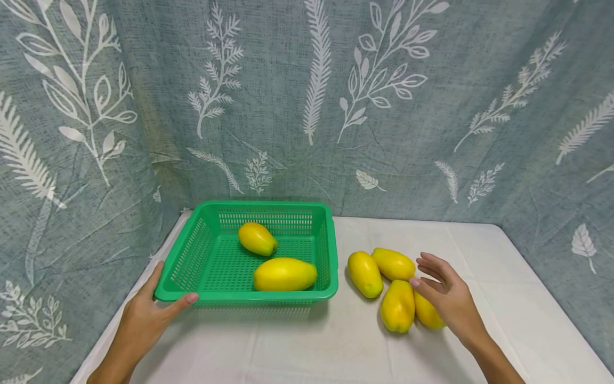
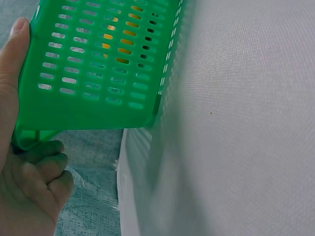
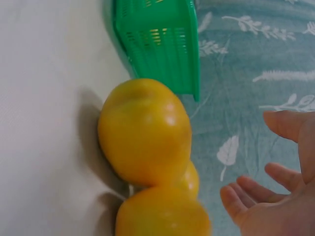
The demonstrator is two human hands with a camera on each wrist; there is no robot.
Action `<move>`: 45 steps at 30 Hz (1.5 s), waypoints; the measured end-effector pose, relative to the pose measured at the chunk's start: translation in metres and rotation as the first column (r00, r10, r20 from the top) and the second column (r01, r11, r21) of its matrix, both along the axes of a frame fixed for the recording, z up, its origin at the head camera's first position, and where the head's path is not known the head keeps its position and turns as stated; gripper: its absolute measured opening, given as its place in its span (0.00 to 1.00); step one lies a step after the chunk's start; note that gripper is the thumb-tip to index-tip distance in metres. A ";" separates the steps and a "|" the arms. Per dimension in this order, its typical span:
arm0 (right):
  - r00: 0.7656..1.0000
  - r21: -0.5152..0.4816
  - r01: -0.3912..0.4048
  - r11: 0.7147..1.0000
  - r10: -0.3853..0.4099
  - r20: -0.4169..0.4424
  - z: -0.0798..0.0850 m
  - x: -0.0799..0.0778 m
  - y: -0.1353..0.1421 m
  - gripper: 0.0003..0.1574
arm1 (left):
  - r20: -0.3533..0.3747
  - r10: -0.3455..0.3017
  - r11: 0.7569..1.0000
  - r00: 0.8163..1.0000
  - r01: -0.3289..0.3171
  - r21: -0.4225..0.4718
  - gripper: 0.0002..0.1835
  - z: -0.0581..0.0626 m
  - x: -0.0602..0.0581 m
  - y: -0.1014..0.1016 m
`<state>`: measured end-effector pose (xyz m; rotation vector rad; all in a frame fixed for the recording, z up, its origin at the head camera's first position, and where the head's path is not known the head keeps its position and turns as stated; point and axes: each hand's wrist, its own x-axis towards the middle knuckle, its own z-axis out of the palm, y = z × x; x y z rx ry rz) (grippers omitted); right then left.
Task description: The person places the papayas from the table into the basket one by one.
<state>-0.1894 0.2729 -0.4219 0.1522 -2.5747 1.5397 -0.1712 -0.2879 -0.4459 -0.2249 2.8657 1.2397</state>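
My left hand (image 1: 141, 317) grips the near left corner of a green plastic basket (image 1: 165, 295), thumb along the front rim and the other fingers at its left side. In the left wrist view, fingers curl beneath the basket's rim (image 2: 93, 115). Inside the basket lie a smaller yellow papaya (image 1: 257, 239) and a larger one (image 1: 285, 274). On the right, my right hand (image 1: 451, 298) hovers by a group of several yellow papayas (image 1: 397, 306), its fingers loosely bent and holding nothing. It partly covers the rightmost papaya (image 1: 428, 312). The right wrist view shows a gap between hand and papayas (image 3: 145, 132).
A white cloth (image 1: 288, 346) covers the table under the basket and fruit. Blue-grey curtains (image 1: 283, 106) with white leaf prints hang close behind the table and along both sides. The basket has raised, slotted walls.
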 end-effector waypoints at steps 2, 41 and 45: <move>1.000 0.003 0.009 1.000 -0.009 -0.006 -0.001 0.002 0.003 0.41 | -0.001 0.001 1.000 1.000 -0.001 -0.002 0.63 0.000 0.000 0.000; 0.918 0.163 0.107 0.981 -0.161 0.362 -0.041 0.002 0.026 0.62 | -0.009 0.009 1.000 1.000 -0.010 -0.010 0.64 -0.007 0.000 -0.002; 0.908 0.197 0.094 0.976 -0.165 0.385 -0.042 0.001 0.028 0.63 | -0.022 0.008 1.000 1.000 -0.008 -0.011 0.63 -0.008 0.000 -0.001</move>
